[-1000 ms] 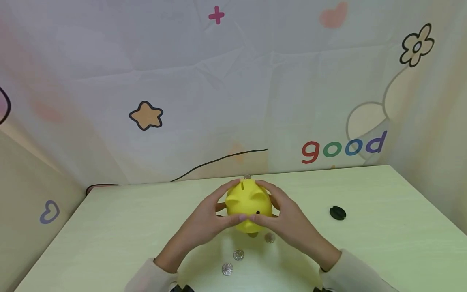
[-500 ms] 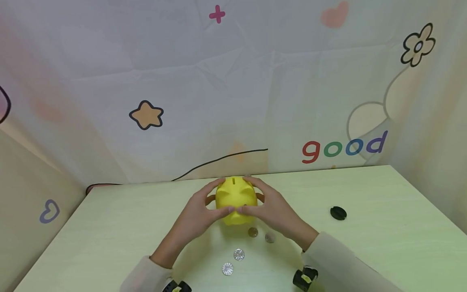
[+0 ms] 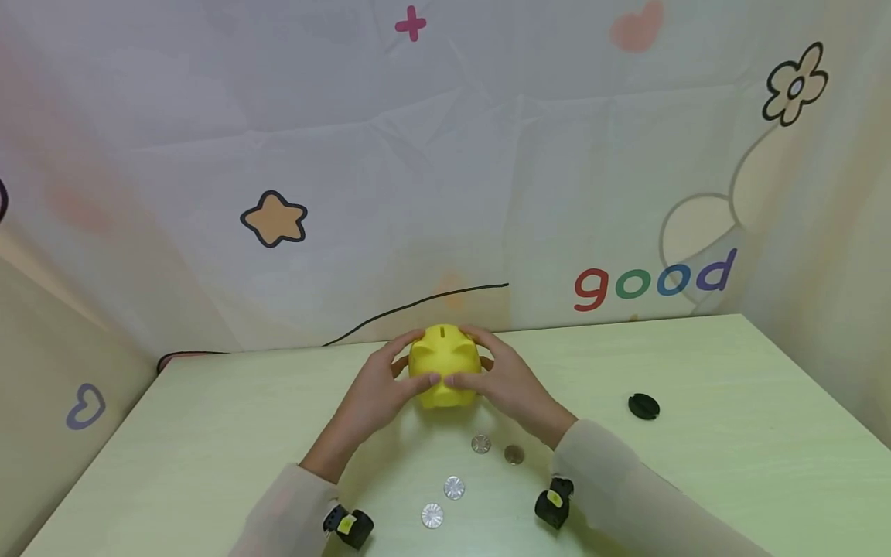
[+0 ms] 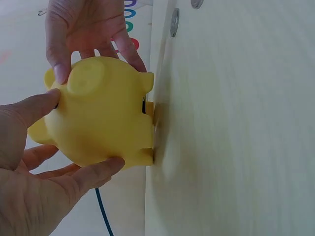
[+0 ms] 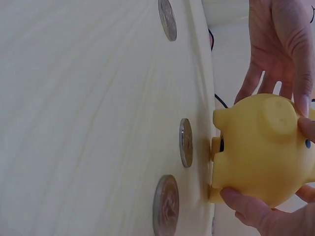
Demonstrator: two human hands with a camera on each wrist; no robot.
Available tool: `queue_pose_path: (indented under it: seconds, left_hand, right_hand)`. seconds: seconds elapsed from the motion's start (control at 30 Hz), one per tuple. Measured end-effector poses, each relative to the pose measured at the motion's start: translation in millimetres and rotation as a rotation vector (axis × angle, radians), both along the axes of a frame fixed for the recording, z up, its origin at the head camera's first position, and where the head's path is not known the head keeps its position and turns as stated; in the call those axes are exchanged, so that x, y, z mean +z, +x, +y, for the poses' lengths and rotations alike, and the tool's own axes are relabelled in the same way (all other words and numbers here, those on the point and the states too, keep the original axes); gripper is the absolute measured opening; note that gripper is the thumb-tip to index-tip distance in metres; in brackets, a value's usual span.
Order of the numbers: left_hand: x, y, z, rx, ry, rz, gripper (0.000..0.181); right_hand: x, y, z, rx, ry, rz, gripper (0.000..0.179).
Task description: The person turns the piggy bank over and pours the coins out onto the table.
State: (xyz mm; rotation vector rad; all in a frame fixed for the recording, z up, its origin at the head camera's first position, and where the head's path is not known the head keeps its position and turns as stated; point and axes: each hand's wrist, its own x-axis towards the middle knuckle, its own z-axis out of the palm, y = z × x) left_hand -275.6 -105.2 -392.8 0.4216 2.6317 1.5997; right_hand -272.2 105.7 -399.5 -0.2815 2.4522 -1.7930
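A yellow piggy bank (image 3: 445, 363) stands upright near the back edge of the table, its coin slot facing up and its snout toward me. My left hand (image 3: 376, 391) grips its left side, thumb across the front and fingers round the back. On the other side my right hand (image 3: 515, 387) holds it the same way, the two thumb tips close together below the ears. In the left wrist view the feet of the piggy bank (image 4: 98, 113) are right at the tabletop. A bit of dark opening shows between its legs in the right wrist view.
Several coins lie in front of the piggy bank, among them a silver coin (image 3: 432, 516) nearest me and a brownish coin (image 3: 514, 455). A black oval plug (image 3: 643, 406) lies to the right. A printed cloth (image 3: 390, 193) hangs behind the table (image 3: 731, 464).
The piggy bank has moved left and toward the back with both hands, turning from tilted to upright. A coin seen behind it earlier is now hidden. The black plug has stayed put.
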Motion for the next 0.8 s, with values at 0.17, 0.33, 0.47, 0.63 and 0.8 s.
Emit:
queue_pose_path:
  seconds: [0.17,0.33,0.47,0.63,0.8]
  left_hand:
    - [-0.7,-6.9,0.2,-0.003,-0.021,-0.003,0.070]
    - [-0.7,-8.7,0.3,0.000,-0.029,-0.003,0.071]
    - [-1.6,-8.9,0.0,0.004,-0.032,-0.006,0.072]
    - [-3.1,-9.5,-1.0,0.008,-0.018,-0.012,0.072]
    - [-3.9,-9.8,-1.7,0.006,0.001,-0.016,0.073]
  right_hand:
    - [-3.6,-4.6,-5,-0.026,-0.010,0.012,0.078]
    - [-5.8,-7.0,-8,-0.044,0.006,0.010,0.080]
    - [-7.4,-8.5,-9,-0.047,0.007,0.011,0.080]
    - [-8.7,-8.6,-11,-0.050,0.010,0.016,0.081]
    - [-8.5,-7.7,-13,-0.061,0.022,0.025,0.082]
